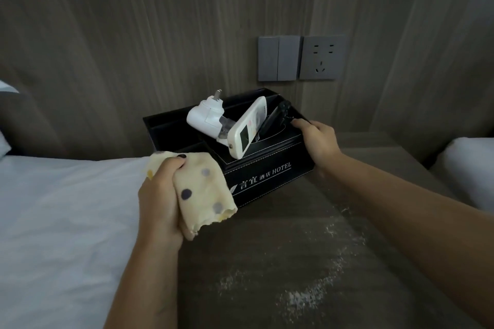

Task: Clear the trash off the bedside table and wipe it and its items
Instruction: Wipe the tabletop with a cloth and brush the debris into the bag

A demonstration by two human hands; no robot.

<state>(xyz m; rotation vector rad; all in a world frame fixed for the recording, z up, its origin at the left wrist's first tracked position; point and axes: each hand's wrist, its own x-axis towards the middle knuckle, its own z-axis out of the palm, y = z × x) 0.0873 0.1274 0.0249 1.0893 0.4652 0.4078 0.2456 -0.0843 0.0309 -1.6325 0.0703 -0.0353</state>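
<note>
Organiser (256,176) corner hidden behind spotted cloth (203,189).

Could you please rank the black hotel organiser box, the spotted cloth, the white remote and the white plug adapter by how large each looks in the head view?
1. Black organiser box
2. Spotted cloth, though it is bunched and nearer the camera, so its look may flatter it
3. White remote
4. White plug adapter, close to the remote

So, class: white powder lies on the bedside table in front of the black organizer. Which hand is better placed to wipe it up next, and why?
The left hand: it already grips the dotted cloth, near the powder. The right hand is occupied, holding the organizer's edge.
</note>
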